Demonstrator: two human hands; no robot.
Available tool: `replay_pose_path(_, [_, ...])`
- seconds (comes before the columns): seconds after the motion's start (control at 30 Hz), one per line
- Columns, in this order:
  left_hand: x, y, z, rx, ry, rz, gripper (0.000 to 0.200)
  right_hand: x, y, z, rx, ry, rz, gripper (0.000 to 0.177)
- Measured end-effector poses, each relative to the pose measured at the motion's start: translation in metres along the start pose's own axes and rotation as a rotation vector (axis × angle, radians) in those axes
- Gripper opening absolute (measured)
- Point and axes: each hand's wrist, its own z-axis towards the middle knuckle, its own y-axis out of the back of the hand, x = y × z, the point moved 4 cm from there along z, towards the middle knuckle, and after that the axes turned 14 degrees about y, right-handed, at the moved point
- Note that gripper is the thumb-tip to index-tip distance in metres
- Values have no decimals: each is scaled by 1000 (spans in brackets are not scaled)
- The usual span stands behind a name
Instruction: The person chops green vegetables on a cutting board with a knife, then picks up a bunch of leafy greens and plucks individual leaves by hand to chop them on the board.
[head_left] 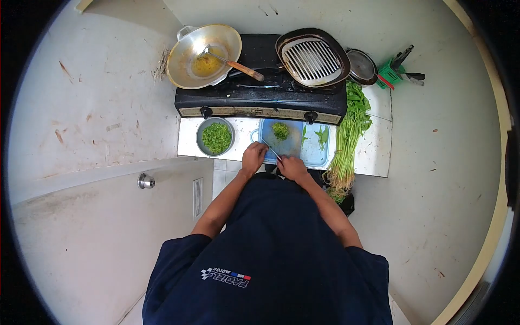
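Head view: the chopped greens lie near the blue cutting board's far edge, beyond both hands, the right hand grasping a knife slanted toward the far-left, the left hand slightly nearer them, its hold unclear.

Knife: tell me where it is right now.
In the head view, the knife is near the middle, in the right hand and angled over the left part of the blue cutting board, beside the left hand.
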Motion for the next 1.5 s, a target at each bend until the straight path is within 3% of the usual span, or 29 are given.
replay_pose_path(0.07, [-3, 2, -1, -3, 25, 20, 9, 3, 3, 5, 74, -24, -21, 38])
replay_pose_path(0.37, [3, -1, -1, 8, 3, -8, 11, -3, 2, -13, 18, -68, 45, 40])
replay_pose_path(1.07, [-1, 4, -4, 4, -29, 76, 9, 4, -10, 4, -66, 51, -40, 41])
replay_pose_path(1.5, [9, 0, -2, 26, -35, 40, 10, 9, 7, 0, -6, -46, -25, 40])
